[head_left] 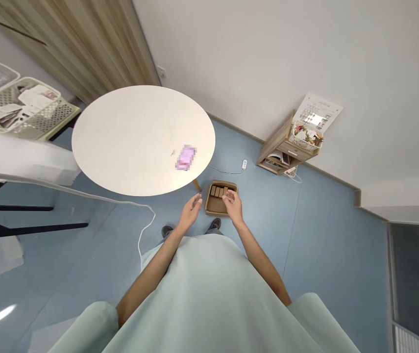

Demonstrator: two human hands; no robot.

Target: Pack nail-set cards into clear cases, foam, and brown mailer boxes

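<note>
My left hand [190,212] is in the air just left of an open cardboard box [216,213] on the floor, near the round table's edge. Its fingers stretch forward, slightly apart, with nothing between them. My right hand [234,207] is over the right side of the cardboard box. Thumb and fingers curve around a small brown box [226,190] at the end of a row, and appear to grip it. Several more small brown boxes [217,191] stand in that row along the far side of the cardboard box. The near part of its bottom shows bare.
A round white table [132,142] stands ahead left, with a blurred pink item [186,158] on it. A white cable [121,200] runs across the left. A power strip [244,164] lies on the floor. A wooden cabinet [286,142] stands by the wall; baskets [21,108] are at left.
</note>
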